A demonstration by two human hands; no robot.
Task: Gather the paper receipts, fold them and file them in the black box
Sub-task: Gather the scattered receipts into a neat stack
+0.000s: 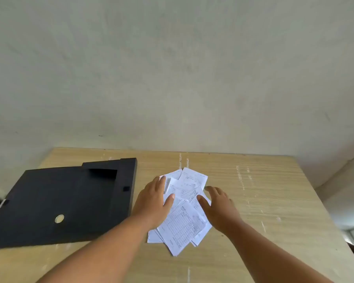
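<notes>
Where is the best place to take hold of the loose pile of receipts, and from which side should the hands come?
Probably at the pile's two long side edges, pressing inward. The receipts lie flat and fanned on the wooden table, overlapping at angles, so squeezing from both sides should square them up. The left hand and right hand already flank them, fingers spread.

Looks like a plain office: bare wood-laminate desk [253, 201] against blank wall [172, 68], black file box [59, 201], printed receipts [184, 217].
</notes>
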